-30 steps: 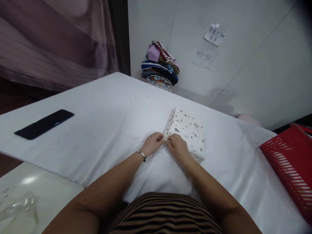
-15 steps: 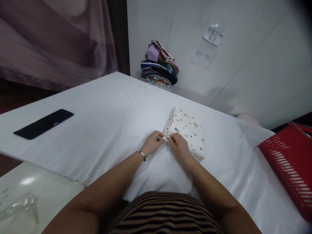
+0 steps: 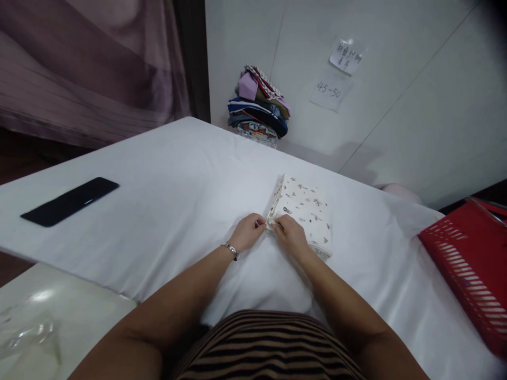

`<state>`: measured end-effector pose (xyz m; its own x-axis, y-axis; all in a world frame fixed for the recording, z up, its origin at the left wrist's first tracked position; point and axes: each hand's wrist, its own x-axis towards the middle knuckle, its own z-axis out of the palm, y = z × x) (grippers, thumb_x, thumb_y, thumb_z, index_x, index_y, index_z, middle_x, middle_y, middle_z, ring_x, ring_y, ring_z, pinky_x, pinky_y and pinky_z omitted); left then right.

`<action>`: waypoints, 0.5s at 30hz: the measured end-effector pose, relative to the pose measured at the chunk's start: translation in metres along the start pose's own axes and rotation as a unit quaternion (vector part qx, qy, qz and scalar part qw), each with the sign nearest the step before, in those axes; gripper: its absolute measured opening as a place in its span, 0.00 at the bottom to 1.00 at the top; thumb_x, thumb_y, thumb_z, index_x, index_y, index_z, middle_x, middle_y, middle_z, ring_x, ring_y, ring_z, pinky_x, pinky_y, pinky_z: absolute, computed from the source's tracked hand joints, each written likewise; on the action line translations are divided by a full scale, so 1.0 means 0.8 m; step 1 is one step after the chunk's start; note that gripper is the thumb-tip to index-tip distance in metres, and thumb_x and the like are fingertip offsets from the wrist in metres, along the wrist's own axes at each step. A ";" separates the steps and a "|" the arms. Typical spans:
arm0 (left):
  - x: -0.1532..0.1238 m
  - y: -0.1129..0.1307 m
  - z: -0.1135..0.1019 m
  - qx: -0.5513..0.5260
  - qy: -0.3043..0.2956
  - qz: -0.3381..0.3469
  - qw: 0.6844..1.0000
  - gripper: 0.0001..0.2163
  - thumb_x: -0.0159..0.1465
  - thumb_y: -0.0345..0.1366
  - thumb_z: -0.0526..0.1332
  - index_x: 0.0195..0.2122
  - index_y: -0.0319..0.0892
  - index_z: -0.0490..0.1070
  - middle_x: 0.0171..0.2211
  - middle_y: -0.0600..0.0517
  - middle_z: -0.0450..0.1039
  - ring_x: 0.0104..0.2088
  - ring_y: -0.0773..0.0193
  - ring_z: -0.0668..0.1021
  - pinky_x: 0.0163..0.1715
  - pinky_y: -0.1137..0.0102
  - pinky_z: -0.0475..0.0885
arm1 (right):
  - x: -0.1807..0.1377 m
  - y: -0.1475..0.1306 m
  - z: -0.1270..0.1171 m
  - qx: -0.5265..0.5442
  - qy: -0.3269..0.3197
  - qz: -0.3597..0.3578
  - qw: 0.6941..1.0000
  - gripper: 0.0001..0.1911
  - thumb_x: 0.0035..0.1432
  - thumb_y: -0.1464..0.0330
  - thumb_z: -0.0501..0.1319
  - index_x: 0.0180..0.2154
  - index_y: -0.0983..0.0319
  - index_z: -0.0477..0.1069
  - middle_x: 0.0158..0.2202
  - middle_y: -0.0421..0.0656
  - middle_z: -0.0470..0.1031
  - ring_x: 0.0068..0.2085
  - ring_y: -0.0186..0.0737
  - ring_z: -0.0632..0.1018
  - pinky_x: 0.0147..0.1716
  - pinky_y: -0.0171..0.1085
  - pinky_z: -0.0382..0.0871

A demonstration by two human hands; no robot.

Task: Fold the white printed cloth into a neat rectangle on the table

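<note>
White cloth [image 3: 307,203] with small dark print, folded into a thick, layered rectangle, flat on the surface [image 3: 178,184].

Handling, judged by looks: light, soft, limp, little stiffness. Probably plain woven stuff, so not very slippery and hardly fragile. Main risk: creasing, or layers sliding out of line. Best taken by a folded edge or corner, all layers pinched together; with only the top layer caught, likely to peel open. For a lift in one piece, better supported from underneath than hung from one corner.

Whereabouts: right hand [image 3: 292,235] over the cloth's near-left corner, thumb and fingertips pinching bunched material there, near edge partly covered. Left hand [image 3: 249,232] just off the cloth's left side at that same corner, fingertips drawn together. Can't tell whether gripping the edge or only up against it. Bulk of the cloth beyond and to the right of those fingertips, lying loose.

Around the cloth: black slab [image 3: 71,201], maybe a phone, well to the left on the same surface. Red basket [image 3: 475,243] well to the right, partly out of view. Folded stack [image 3: 259,105] beyond and to the left, past the far edge. Two paper notes [image 3: 345,58] farther beyond.
</note>
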<state>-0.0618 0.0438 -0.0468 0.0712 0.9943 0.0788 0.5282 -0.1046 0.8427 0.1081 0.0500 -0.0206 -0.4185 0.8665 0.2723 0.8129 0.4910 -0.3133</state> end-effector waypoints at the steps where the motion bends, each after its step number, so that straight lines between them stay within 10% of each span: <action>1: 0.000 0.000 0.000 -0.001 0.000 -0.002 1.000 0.06 0.56 0.37 0.56 0.31 0.43 0.69 0.30 0.54 0.72 0.30 0.66 0.72 0.32 0.72 0.66 | 0.002 0.000 -0.001 0.006 0.009 0.004 1.000 0.07 0.62 0.66 0.52 0.35 0.60 0.67 0.35 0.42 0.71 0.39 0.38 0.71 0.36 0.35 0.62; 15: -0.001 0.003 -0.005 -0.012 -0.002 -0.004 1.000 0.09 0.58 0.39 0.53 0.28 0.42 0.71 0.27 0.54 0.72 0.31 0.65 0.72 0.32 0.71 0.65 | -0.004 -0.008 0.012 -0.041 -0.005 -0.042 0.998 0.09 0.63 0.67 0.51 0.38 0.60 0.68 0.37 0.45 0.71 0.41 0.40 0.70 0.38 0.36 0.63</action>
<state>-0.0636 0.0425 -0.0428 0.0709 0.9951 0.0696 0.5091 -0.0961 0.8553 0.1003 0.0449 -0.0283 -0.4897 0.8239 0.2853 0.8055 0.5527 -0.2137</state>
